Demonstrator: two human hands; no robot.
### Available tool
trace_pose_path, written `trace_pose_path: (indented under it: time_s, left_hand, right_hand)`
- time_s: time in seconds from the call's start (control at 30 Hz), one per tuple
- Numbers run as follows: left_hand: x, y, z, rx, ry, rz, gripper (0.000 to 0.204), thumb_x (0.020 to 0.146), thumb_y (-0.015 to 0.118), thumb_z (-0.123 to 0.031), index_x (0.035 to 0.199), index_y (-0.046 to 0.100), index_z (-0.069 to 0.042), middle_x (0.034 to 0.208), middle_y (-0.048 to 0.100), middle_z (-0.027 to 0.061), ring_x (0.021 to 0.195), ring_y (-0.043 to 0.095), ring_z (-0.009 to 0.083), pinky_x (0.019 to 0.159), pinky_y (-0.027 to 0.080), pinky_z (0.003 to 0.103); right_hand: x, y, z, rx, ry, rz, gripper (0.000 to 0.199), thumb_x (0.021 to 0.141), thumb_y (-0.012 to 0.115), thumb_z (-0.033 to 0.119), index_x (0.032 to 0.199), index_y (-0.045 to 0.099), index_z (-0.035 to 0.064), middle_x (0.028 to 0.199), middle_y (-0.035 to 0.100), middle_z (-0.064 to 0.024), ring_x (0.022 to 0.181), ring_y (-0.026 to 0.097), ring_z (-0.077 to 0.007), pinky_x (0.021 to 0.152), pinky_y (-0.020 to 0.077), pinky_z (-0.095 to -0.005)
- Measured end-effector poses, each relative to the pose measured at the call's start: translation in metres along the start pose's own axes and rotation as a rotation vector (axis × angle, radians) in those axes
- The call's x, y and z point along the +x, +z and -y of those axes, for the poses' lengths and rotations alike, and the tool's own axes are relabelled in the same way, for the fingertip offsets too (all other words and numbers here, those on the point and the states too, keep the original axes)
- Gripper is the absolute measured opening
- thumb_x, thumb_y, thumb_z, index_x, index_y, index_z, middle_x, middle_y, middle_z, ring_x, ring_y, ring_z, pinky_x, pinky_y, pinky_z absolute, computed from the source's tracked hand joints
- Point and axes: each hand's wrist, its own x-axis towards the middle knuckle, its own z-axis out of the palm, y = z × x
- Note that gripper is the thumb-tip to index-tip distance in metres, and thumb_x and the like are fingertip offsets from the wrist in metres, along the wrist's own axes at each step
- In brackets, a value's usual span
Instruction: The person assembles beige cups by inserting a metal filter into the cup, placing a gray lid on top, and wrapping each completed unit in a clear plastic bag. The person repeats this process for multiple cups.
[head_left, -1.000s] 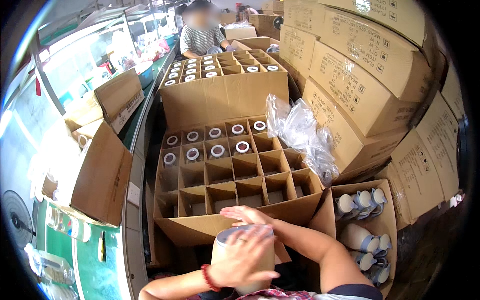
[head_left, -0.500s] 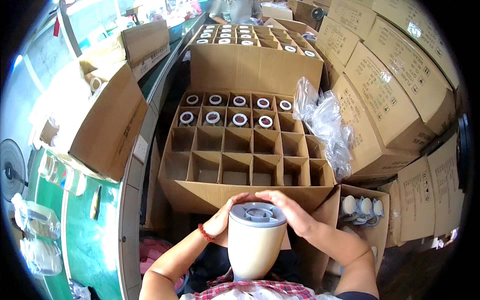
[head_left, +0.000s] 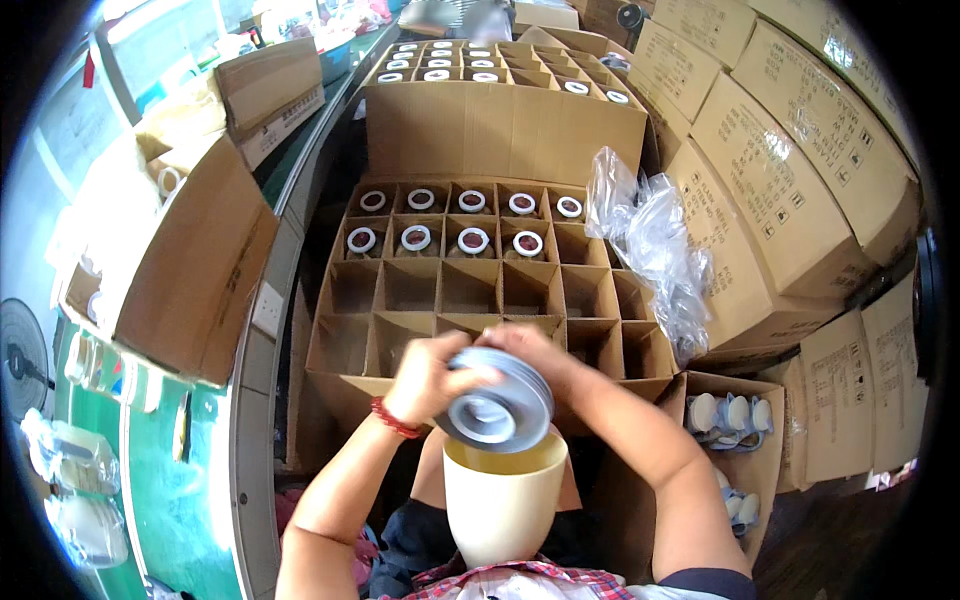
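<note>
A round grey lid [head_left: 503, 405] is tilted up off the mouth of a cream-coloured tapered container [head_left: 505, 500], which stands upright in front of my body. My left hand [head_left: 437, 378] grips the lid's left edge, its thumb lying across the face. My right hand [head_left: 530, 352] is closed at the far rim of the lid, with its fingertips partly hidden. The lid has a raised ring at its centre. Only the yellowish inner wall shows inside the container; its bottom is hidden.
Just ahead stands a carton with cardboard dividers [head_left: 475, 292], its far cells holding several white-rimmed jars [head_left: 473, 240]. Crumpled clear plastic [head_left: 655, 250] hangs over its right side. A smaller box [head_left: 770, 470] stands at right, below stacked cartons [head_left: 800, 150]. A green worktop [head_left: 190, 500] runs along the left.
The lid has come off the container and tilted upward, held between both hands. Both hands have moved from around the container's top to a little farther forward and higher.
</note>
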Motion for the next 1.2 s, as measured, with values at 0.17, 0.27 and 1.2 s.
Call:
trace_pose_path:
  time_s: [0.17, 0.27, 1.2]
  left_hand:
    - [0.023, 0.032, 0.056, -1.514, -0.376, -0.604, 0.041, 0.104, 0.042, -0.034, 0.13, 0.05, -0.003, 0.125, 0.06, 0.0096, 0.109, 0.061, 0.0207, 0.092, 0.052, 0.038]
    - [0.017, 0.062, 0.093, -1.77, -0.258, -0.409, 0.038, 0.101, 0.042, -0.036, 0.119, 0.055, -0.005, 0.116, 0.062, 0.0124, 0.103, 0.063, 0.0273, 0.085, 0.055, 0.044]
    - [0.031, 0.075, 0.024, -1.864, -0.152, 0.039, 0.066, 0.099, 0.021, -0.051, 0.136, 0.045, -0.001, 0.13, 0.057, 0.019, 0.117, 0.057, 0.0339, 0.102, 0.044, 0.048]
  right_hand:
    - [0.089, -0.148, -0.012, -1.15, -0.42, -0.675, 0.014, 0.078, 0.072, 0.021, 0.086, 0.069, 0.0105, 0.111, 0.064, -0.008, 0.11, 0.057, -0.0293, 0.092, 0.0437, -0.0476]
    - [0.134, -0.17, -0.006, -1.401, -0.103, -0.583, 0.018, 0.074, 0.076, 0.029, 0.086, 0.071, 0.016, 0.121, 0.059, -0.0058, 0.124, 0.047, -0.0276, 0.106, 0.0264, -0.0591]
    - [-0.125, 0.023, 0.061, -1.742, -0.957, -0.15, 0.023, 0.08, 0.063, 0.015, 0.103, 0.06, 0.015, 0.132, 0.052, -0.006, 0.133, 0.041, -0.024, 0.112, 0.0231, -0.061]
